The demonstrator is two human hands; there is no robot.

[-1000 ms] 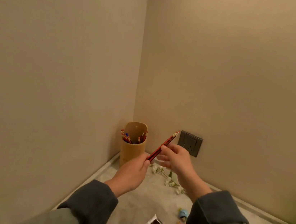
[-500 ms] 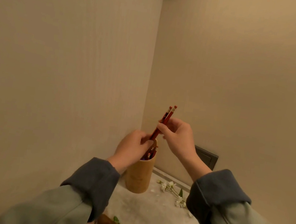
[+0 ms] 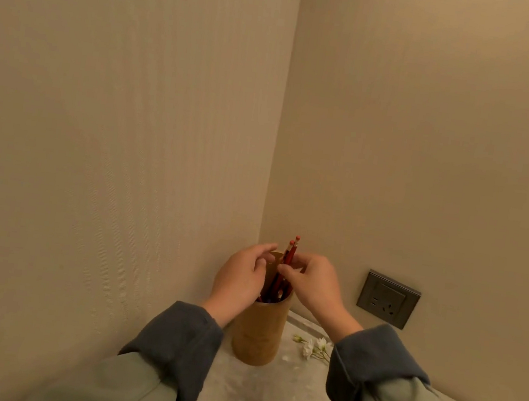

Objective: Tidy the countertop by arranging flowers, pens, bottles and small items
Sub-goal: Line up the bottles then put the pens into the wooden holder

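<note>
Cylindrical holder (image 3: 257,334): tan, wood-like, smooth-walled, open at the top. It stands upright on the countertop (image 3: 264,399), in the corner where two matt beige walls meet. The countertop surface is pale and mottled, like stone.

Task item: two red pencils (image 3: 289,255), slim and straight, each with a small pale-banded red tip pointing up. They stand nearly upright with their lower ends inside the holder, among other dark red sticks already stored there.

Right hand (image 3: 312,284): thumb and fingers pinch the two pencils just above the holder's rim.

Left hand (image 3: 241,278): positioned at the left side of the rim, index finger extended, remaining fingers curled inward. Whether these fingers grip the rim or a pencil cannot be determined.

Both forearms wear grey-green sleeves with dark grey cuffs.

White flowers (image 3: 313,346) on thin green stems lie flat on the countertop, right of the holder. A grey rectangular wall socket (image 3: 388,299) is mounted on the right wall above them.

Change from half a second ago: the pencils were then held higher, their lower ends gripped by the left hand at the rim. They now sit lower, inside the holder.
</note>
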